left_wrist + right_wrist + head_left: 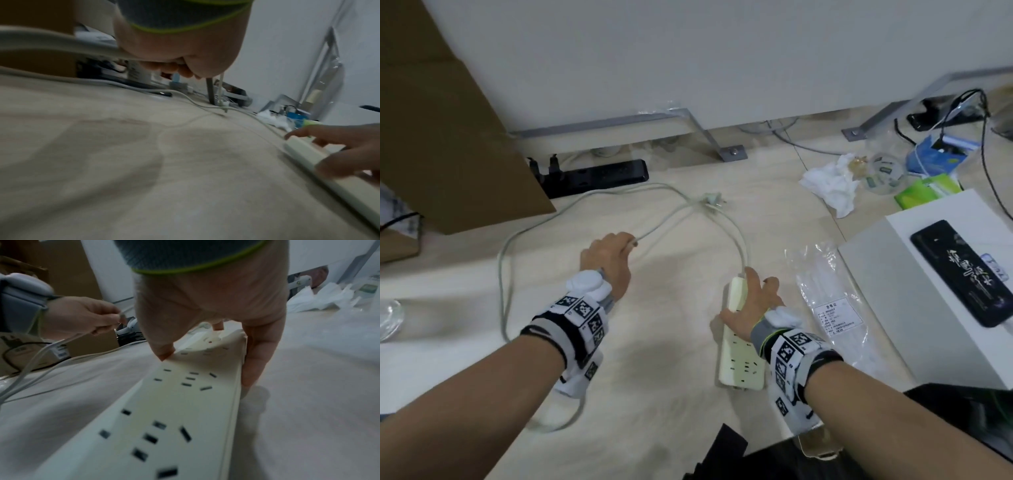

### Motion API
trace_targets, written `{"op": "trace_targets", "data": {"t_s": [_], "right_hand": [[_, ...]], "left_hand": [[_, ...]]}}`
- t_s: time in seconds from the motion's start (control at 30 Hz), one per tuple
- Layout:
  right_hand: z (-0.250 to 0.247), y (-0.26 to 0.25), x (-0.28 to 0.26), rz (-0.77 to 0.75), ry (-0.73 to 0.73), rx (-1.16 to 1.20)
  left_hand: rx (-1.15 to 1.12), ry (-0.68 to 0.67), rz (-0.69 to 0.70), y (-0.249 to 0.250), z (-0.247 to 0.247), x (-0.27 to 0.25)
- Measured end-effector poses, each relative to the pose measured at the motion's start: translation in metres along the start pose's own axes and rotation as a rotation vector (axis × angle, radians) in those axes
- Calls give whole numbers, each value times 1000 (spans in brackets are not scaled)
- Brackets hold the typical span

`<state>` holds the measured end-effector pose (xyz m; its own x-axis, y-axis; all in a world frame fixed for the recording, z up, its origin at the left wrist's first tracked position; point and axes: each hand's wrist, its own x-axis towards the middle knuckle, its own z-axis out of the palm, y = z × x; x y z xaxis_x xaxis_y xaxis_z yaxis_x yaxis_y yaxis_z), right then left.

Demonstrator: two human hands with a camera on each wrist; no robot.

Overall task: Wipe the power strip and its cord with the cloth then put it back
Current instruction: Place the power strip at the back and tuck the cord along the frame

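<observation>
Cord (571, 209) sits pinched in my left hand (607, 262) at ten o'clock from the power strip (739, 339), whose long axis runs six-to-twelve on the floor (661, 342), gripped by my right hand (751, 305).

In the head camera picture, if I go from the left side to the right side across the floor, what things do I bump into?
Cardboard box → left hand holding the cord → white power strip under the right hand → clear plastic bag → white box → black phone.
</observation>
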<state>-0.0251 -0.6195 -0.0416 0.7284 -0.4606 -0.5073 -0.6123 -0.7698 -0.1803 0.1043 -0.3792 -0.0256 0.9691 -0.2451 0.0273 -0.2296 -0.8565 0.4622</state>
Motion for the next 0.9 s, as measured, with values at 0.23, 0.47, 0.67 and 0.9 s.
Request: {"op": "trace_targets", "data": {"t_s": [0.23, 0.47, 0.67, 0.9], "right_hand": [[-43, 3, 53, 139, -6, -116], [-75, -4, 82, 256, 56, 167], [-85, -3, 98, 248, 49, 213], [-55, 16, 89, -23, -155, -271]], "left_hand": [[-410, 249, -58, -17, -28, -9], [-39, 206, 134, -48, -41, -26], [672, -492, 21, -95, -47, -54], [593, -400, -224, -59, -26, -41]]}}
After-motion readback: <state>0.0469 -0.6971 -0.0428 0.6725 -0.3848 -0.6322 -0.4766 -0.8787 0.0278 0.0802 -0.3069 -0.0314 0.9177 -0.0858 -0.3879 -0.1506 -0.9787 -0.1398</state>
